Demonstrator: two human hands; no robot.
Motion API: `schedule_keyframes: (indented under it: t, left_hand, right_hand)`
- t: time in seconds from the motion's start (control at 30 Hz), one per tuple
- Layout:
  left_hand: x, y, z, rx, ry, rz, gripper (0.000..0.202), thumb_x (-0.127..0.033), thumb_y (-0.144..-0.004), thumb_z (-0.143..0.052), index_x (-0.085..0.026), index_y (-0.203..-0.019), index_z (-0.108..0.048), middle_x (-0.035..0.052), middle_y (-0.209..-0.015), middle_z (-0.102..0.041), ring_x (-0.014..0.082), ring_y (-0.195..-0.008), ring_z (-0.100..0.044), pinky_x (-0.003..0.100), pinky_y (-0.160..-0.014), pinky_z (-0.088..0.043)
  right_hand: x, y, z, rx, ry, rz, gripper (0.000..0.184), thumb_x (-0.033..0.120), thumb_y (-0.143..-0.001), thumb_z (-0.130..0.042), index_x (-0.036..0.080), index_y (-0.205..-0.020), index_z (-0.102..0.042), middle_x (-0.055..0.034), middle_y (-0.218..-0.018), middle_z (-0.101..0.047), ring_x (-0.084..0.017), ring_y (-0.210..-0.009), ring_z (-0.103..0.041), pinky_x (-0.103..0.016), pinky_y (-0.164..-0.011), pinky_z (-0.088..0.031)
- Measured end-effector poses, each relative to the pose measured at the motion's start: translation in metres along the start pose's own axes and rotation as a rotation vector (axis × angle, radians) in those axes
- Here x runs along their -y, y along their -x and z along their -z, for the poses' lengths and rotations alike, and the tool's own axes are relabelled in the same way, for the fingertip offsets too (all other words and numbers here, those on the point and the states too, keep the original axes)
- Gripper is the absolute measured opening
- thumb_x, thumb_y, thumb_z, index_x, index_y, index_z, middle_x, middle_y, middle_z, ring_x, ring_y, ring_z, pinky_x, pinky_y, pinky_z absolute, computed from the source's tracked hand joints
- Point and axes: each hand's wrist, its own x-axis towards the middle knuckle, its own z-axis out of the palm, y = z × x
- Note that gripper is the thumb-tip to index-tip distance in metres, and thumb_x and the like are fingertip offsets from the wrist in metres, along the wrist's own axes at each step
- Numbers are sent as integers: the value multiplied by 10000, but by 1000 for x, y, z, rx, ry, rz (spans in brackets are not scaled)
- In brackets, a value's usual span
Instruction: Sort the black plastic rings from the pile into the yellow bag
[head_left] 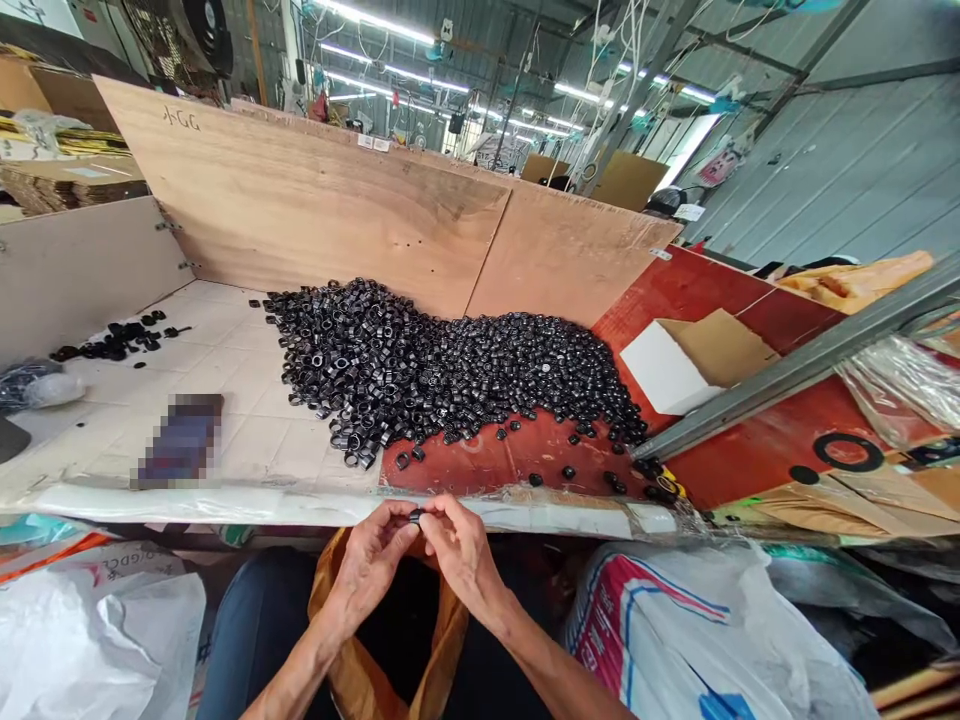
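Observation:
My left hand (pixel 370 565) and my right hand (pixel 462 553) meet just below the table's front edge, with the fingertips of both pinching a small black ring (pixel 415 516). The ring is partly hidden by my fingers. A large heap of similar glossy black rings (pixel 442 375) lies on the table beyond my hands. Several loose rings (pixel 568 472) are scattered on the red board (pixel 487 452), nearest my right hand. A smaller group of black pieces (pixel 120 338) lies on the white tiles (pixel 217 400) at the left.
Plywood boards (pixel 300 190) wall the table's far side. A white-and-tan box (pixel 694 360) and a grey metal rail (pixel 795 375) stand at the right. A blurred dark object (pixel 181 440) lies on the tiles. Woven sacks (pixel 697 630) and a plastic bag (pixel 97 640) flank my lap.

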Motion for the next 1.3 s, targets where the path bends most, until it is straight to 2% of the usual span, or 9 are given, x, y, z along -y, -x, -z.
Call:
schedule_keyframes:
  t: [0.1, 0.27, 0.37, 0.43, 0.53, 0.7, 0.93, 1.1, 1.3]
  left_hand:
    - [6, 3, -4, -10, -10, 9, 286, -440, -991, -625, -207, -1150, -676, 53, -918, -784, 210, -784, -760, 361, -809, -631]
    - [1, 7, 13, 14, -443, -173, 196, -319, -1002, -578, -252, -1153, -682, 40, -1033, -774, 204, -924, -751, 325, -863, -592]
    - [-11, -11, 23, 242, -586, -133, 133, -337, -982, -629, -244, -1062, -680, 6, -867, -723, 176, -739, -701, 281, -702, -561]
    - [-15, -33, 21, 126, -703, -161, 135, -334, -944, -675, -225, -1022, -663, 0, -812, -674, 181, -695, -668, 295, -680, -547]
    - [-13, -73, 6, -118, -881, -207, 185, -233, -900, -684, -192, -1076, -646, 64, -1013, -688, 199, -773, -695, 338, -779, -573]
    - [-11, -110, -11, -48, -1205, -113, 197, -157, -937, -635, -204, -1120, -691, 91, -1190, -710, 228, -918, -734, 314, -777, -545]
    - [-15, -114, 7, -123, -1242, -108, 206, -350, -1032, -599, -221, -1015, -759, 82, -1014, -762, 238, -895, -742, 300, -763, -514]
    - [-8, -107, 24, -304, -1123, -252, 214, -242, -1025, -549, -212, -1046, -760, 73, -995, -755, 224, -879, -733, 301, -797, -535]
    - [-6, -101, 20, -156, -1208, -290, 221, -256, -936, -677, -213, -1144, -738, 96, -1085, -753, 280, -987, -715, 359, -872, -550]
  right_hand:
    - [-5, 5, -1, -23, 45, 50, 167, 377, -925, -611, 216, -921, -655, 26, -650, -600, -147, -561, -574, -257, -590, -453]
    - [-15, 2, 2, 102, -63, -205, 200, 385, -931, -573, 207, -854, -623, 30, -549, -591, -162, -499, -577, -261, -559, -462]
    - [-21, -24, 24, 35, 243, 44, 221, 350, -948, -582, 211, -782, -630, 3, -621, -614, -176, -581, -608, -272, -608, -469]
    - [-26, -52, 41, -178, 463, 284, 133, 265, -936, -583, 207, -853, -670, -44, -791, -676, -203, -739, -651, -302, -735, -505]
    - [-37, -96, 54, -256, 708, 344, 289, 124, -856, -599, 184, -1118, -704, -78, -931, -700, -225, -831, -674, -324, -805, -527]
    - [-53, -126, 42, -254, 774, 328, 298, 155, -903, -640, 203, -1192, -695, -104, -1036, -698, -247, -869, -669, -320, -765, -506]
    - [-57, -116, 36, -263, 766, 369, 128, 170, -921, -639, 212, -1038, -669, -82, -1028, -661, -232, -871, -632, -309, -771, -488]
    - [-59, -116, 41, -235, 591, 409, 212, 102, -848, -625, 194, -1029, -684, -71, -1002, -672, -216, -855, -635, -313, -799, -510]
    - [-52, -112, 43, -186, 458, 393, 203, 132, -840, -608, 191, -989, -733, -44, -919, -678, -163, -697, -611, -290, -727, -518]
